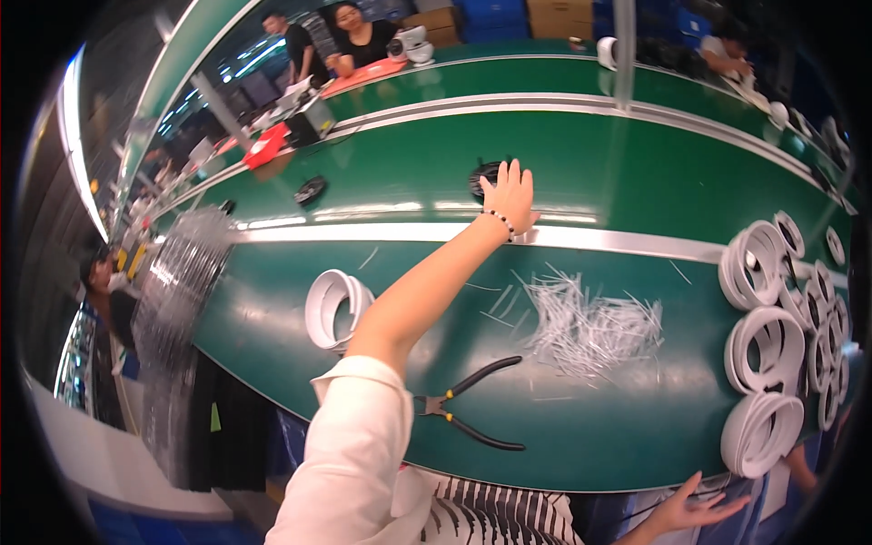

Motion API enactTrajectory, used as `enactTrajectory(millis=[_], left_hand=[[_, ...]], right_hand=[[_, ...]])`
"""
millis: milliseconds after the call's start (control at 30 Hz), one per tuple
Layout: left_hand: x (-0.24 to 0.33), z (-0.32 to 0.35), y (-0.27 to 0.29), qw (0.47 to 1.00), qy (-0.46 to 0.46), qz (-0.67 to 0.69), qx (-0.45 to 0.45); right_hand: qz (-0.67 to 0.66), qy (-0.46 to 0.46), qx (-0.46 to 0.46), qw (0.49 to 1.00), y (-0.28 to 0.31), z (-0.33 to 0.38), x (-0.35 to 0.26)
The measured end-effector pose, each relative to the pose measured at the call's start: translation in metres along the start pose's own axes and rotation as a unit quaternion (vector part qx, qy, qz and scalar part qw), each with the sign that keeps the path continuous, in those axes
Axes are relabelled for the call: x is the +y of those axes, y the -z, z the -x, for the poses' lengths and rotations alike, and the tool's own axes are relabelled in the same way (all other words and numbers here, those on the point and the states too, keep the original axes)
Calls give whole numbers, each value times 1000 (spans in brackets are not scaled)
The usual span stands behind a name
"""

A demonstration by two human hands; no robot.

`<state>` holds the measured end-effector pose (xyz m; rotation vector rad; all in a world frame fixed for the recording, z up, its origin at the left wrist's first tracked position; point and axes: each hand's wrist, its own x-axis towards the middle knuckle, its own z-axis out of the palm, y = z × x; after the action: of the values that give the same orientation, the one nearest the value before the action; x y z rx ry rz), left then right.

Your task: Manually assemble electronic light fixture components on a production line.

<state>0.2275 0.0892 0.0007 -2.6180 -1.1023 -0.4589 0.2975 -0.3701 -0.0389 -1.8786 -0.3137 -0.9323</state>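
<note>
My left hand point(510, 193) reaches across to the far green belt, its fingers stretched out. It is at a black round part point(481, 182), partly covering it; I cannot tell whether they touch. At the lower right, below the table edge, my right hand point(695, 509) is palm up with fingers apart. A thin black cable point(713, 486) runs beside its fingers. Pliers with black handles point(472, 434) lie with handles spread on the near green table. By my left forearm stands a white ring-shaped housing point(325, 309). A heap of thin white strips point(590, 327) lies right of centre.
Stacked white ring housings point(763, 431) line the table's right end. A metal rail point(636, 242) divides table and belt. Another black round part point(310, 191) is on the belt. Clear plastic wrap point(177, 300) hangs at the left. Across the belt, people point(363, 44) sit and stand.
</note>
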Motion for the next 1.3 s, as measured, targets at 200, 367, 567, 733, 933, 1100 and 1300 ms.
enactTrajectory(millis=[200, 367, 567, 733, 933, 1100, 1300], left_hand=[[-40, -13, -31, 995, 5, 54, -78], [-43, -7, -17, 992, -53, 64, -95], [-57, -5, -20, 988, -94, 23, -118], [-113, 13, 30, 989, -116, 20, -89], [-258, 113, 94, 998, 46, 11, -37], [-301, 211, 97, 943, 200, -70, -257], [-309, 172, 106, 931, 224, -76, -277]], right_hand=[[-111, 117, -70, 984, -8, 11, -32], [-194, 165, -144, 956, -16, 21, -75], [-262, 159, -295, 905, -7, 67, -103], [-184, 133, -380, 897, -11, 81, -113], [-127, 202, -342, 909, -22, 82, -119], [-124, 191, -362, 904, -25, 82, -125], [-79, 198, -371, 904, -26, 85, -133]])
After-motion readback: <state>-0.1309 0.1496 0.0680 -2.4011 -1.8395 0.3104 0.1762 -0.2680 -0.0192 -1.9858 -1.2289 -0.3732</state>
